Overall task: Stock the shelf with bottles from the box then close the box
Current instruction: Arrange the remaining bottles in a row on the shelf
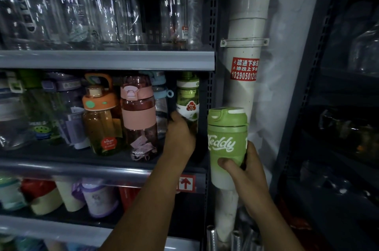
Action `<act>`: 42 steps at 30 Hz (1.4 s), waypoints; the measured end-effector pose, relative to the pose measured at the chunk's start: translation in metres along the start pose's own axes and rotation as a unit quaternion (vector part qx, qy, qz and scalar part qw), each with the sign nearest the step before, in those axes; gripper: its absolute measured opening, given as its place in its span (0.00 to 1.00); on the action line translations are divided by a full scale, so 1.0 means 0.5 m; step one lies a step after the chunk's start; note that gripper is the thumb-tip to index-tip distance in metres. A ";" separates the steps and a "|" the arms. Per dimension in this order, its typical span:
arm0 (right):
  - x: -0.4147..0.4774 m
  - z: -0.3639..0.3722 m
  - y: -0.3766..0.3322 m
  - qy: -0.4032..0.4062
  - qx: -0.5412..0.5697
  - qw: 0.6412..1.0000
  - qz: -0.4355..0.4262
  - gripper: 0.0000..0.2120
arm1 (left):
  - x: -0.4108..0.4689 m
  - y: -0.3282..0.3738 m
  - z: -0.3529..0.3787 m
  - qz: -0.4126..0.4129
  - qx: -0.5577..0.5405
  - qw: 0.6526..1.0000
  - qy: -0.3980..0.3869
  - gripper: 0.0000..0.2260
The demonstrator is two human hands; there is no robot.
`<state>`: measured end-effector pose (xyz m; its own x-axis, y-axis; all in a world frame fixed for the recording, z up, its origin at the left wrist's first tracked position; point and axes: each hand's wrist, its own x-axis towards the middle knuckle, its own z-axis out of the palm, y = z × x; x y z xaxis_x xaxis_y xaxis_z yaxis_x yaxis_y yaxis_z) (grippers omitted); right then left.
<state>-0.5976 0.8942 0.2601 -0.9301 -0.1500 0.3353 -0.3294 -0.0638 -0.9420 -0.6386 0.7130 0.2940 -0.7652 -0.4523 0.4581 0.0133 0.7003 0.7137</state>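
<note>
My right hand [247, 172] grips the lower part of a green bottle with white "Teddy" lettering [226, 142], held upright in front of the white pipe, just right of the shelf post. My left hand [180, 134] reaches into the middle shelf [82, 165] and wraps around the base of a tall clear bottle with a green lid and tritan label [187, 98] at the shelf's right end. Beside it stand a pink bottle [138, 115] and an orange-lidded amber bottle [100, 119]. The box is out of view.
A white drain pipe [244, 31] with a red sticker runs down right of the shelf unit. The upper shelf [106, 58] holds clear glass bottles. The lower shelf carries pastel cups [96, 199]. A dark second rack [338, 127] stands at the right.
</note>
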 end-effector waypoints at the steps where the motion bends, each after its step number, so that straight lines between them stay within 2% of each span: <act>1: 0.001 0.000 0.000 0.002 0.001 1.000 0.001 0.24 | -0.001 -0.002 0.001 0.002 0.002 1.000 0.001 0.24; 8: 0.009 0.004 -0.004 -0.004 0.007 1.000 -0.002 0.23 | -0.001 0.000 0.002 0.006 0.008 1.000 0.002 0.22; 13: 0.018 0.011 -0.023 -0.010 -0.002 1.000 -0.016 0.23 | -0.011 0.007 -0.015 -0.026 -0.001 0.999 -0.046 0.24; 16: 0.024 0.015 -0.035 -0.004 -0.003 1.000 -0.022 0.24 | -0.033 0.005 -0.037 -0.012 -0.014 0.997 -0.074 0.18; 20: 0.032 0.027 -0.060 -0.005 0.002 1.000 -0.024 0.24 | -0.081 0.000 -0.087 0.085 -0.057 0.994 -0.048 0.07; 22: 0.037 0.044 -0.070 -0.009 -0.004 0.999 -0.030 0.24 | -0.110 0.008 -0.117 0.108 -0.145 0.982 -0.052 0.08; 24: 0.045 0.064 -0.073 -0.015 -0.013 0.999 -0.037 0.23 | -0.131 0.015 -0.141 0.081 -0.250 0.961 -0.085 0.10; 26: 0.051 0.084 -0.068 -0.024 -0.024 0.999 -0.041 0.24 | -0.141 0.010 -0.155 0.075 -0.286 0.950 -0.098 0.12; 30: 0.062 0.113 -0.057 -0.036 -0.023 0.998 -0.038 0.30 | -0.146 -0.014 -0.173 0.115 -0.251 0.957 -0.087 0.26; 33: 0.066 0.129 -0.041 -0.054 -0.016 0.998 -0.032 0.31 | -0.147 -0.031 -0.181 0.136 -0.210 0.966 -0.059 0.30; 36: 0.069 0.137 -0.036 -0.079 -0.022 0.996 -0.027 0.31 | -0.152 -0.038 -0.186 0.161 -0.184 0.969 -0.044 0.31; 40: 0.069 0.136 -0.048 -0.108 -0.076 0.991 -0.035 0.27 | -0.159 -0.056 -0.176 0.153 -0.206 0.967 -0.012 0.23; 42: 0.060 0.137 -0.046 -0.099 -0.092 0.990 -0.043 0.27 | -0.160 -0.059 -0.176 0.148 -0.205 0.968 -0.009 0.23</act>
<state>-0.6070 0.8237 0.2925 -0.8532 -0.3443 0.3919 -0.4462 0.0925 -0.8901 -0.5212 0.6800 0.2827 -0.6997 -0.2543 0.6677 0.4840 0.5188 0.7047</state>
